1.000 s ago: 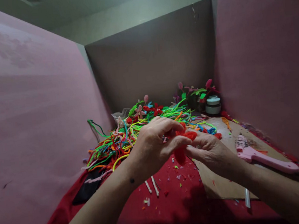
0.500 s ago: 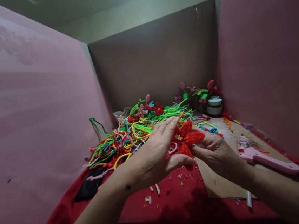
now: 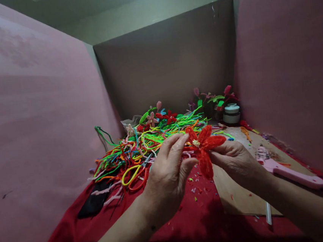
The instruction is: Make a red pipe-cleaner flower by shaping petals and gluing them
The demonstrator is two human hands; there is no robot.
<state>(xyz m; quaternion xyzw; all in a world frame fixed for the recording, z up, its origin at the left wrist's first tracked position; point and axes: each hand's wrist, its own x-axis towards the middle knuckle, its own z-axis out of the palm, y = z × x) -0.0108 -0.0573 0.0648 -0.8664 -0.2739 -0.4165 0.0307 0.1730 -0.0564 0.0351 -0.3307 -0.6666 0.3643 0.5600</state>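
A red pipe-cleaner flower with a cluster of pale yellow stamens at its centre faces me above the table. My right hand pinches it from behind on the right side; the fingertips are partly hidden by the petals. On the other side is my left hand, its curved fingers and thumb apart around the left petal, the fingertips at the petals' edges. Left of that hand lie scissors with yellow and red-orange handles, on the edge of a heap of coloured pipe cleaners.
A pink glue gun rests on a cardboard sheet at right, near a clear stick. Behind stand a lidded jar and finished flowers. A black phone-like slab lies left. Pink walls flank the red cloth.
My left hand has drawn back left and lower and its fingers have curled, uncovering more of the flower. The flower faces me more squarely, still held by my right hand. The scissors' handles show more.
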